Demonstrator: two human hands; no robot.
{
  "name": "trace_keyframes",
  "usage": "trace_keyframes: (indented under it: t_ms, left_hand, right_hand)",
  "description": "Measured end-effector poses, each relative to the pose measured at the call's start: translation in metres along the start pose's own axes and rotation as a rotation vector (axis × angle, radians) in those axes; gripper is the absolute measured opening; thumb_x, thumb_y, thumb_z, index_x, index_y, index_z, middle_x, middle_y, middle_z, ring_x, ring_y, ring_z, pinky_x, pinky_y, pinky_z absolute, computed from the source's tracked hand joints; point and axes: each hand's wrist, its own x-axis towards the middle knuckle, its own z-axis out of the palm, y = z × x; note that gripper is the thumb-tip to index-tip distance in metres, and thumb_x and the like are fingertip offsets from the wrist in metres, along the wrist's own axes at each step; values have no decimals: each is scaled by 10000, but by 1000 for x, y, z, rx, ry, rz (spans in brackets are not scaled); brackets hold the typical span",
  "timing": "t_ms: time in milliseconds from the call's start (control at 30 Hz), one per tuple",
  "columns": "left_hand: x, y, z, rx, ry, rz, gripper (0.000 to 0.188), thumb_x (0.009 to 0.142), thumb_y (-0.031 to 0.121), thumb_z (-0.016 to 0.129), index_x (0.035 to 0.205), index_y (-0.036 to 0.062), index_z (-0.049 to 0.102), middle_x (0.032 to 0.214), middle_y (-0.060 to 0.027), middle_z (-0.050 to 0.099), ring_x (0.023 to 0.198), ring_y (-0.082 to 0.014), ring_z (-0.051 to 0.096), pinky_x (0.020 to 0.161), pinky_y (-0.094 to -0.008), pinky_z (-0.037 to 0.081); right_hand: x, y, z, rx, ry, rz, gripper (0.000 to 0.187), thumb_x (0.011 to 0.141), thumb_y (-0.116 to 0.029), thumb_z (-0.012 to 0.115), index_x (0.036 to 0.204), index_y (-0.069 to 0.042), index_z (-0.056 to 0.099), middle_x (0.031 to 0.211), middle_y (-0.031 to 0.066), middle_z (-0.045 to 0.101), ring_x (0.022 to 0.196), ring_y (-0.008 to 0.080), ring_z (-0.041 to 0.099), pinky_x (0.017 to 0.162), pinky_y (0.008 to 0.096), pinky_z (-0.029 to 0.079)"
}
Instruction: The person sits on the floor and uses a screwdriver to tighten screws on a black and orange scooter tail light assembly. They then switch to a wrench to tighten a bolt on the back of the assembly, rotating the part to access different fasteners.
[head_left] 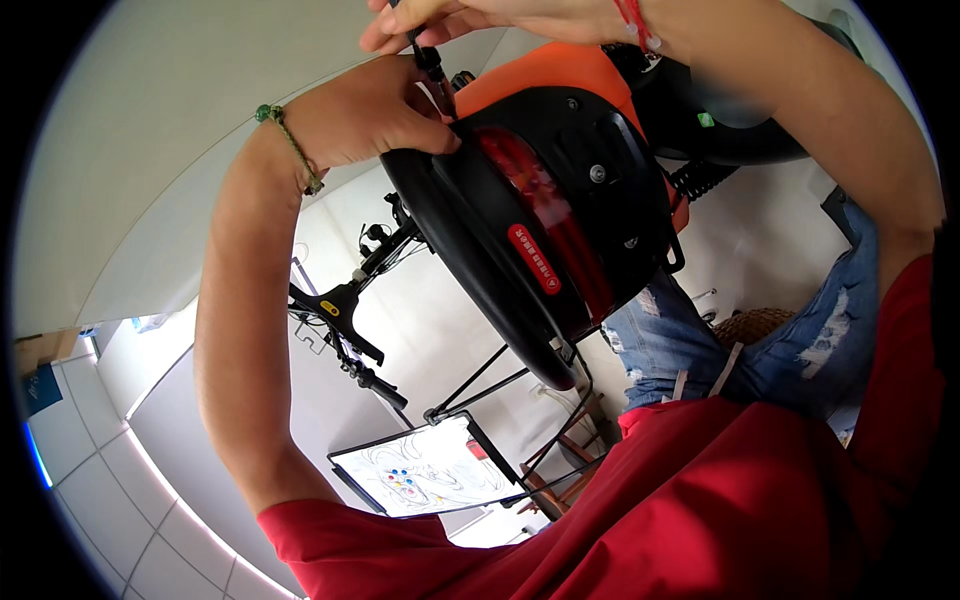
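Gripping a slim black tool [429, 62], the fingers of the right hand [440, 14] are curled around its upper part at the top edge of the frame. The tool slants down to the right, toward the upper end of a black tail section [620, 165] of a vehicle, which fills the centre and upper right. Just below the right hand, the left hand [372, 115] has bent fingers beside the tool's lower end and a thumb near the top of a curved black bar [480, 272]; whether these fingers grasp anything cannot be told. An orange panel [550, 75] borders the tail section above; a long red light [530, 185] and a red label [534, 258] run down its left part. Left of centre is a handlebar [372, 262]; at lower centre, a white board [440, 455] bears line drawings. A red shirt [720, 490] spans the lower right, with ripped blue jeans [660, 350] above it.
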Motion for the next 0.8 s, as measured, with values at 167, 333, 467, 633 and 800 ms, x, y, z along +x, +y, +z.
trace_keyframes:
  t_ms: [167,333,467,633,800]
  left_hand:
    - [1,-1,-4,29,-24,72,264,790,197,729,971,10,682,876,-57,693,871,-162,645,823,-288,493]
    - [-1,8,5,121,65,29,259,778,238,697,947,42,697,842,-62,699,769,-191,643,727,-310,503]
    - [-1,13,0,144,121,21,224,832,220,652,944,29,685,865,-67,697,800,-182,642,759,-308,505]
    - [5,-12,-13,12,133,171,213,925,168,602,1044,10,683,968,-65,701,857,-139,650,831,-274,511]
    - [20,-41,-9,-805,160,245,310,997,183,583,1224,-28,580,1104,-34,635,972,-88,645,974,-273,534]
  right_hand:
    - [2,-12,-7,-24,118,0,120,908,-60,614,914,39,682,928,125,675,862,161,616,780,271,484]
    - [-1,-15,-10,8,119,-47,137,898,-53,594,913,41,691,923,131,680,848,164,617,768,272,477]
    - [1,-16,-7,-17,223,80,157,890,-53,587,918,57,695,938,143,692,850,169,622,762,274,475]
    - [-5,-15,-10,-99,130,-53,208,915,-116,580,925,55,697,944,150,700,868,178,634,766,284,479]
    - [-20,-18,-5,-186,249,88,365,979,-279,525,980,47,691,952,146,706,896,184,648,783,291,483]
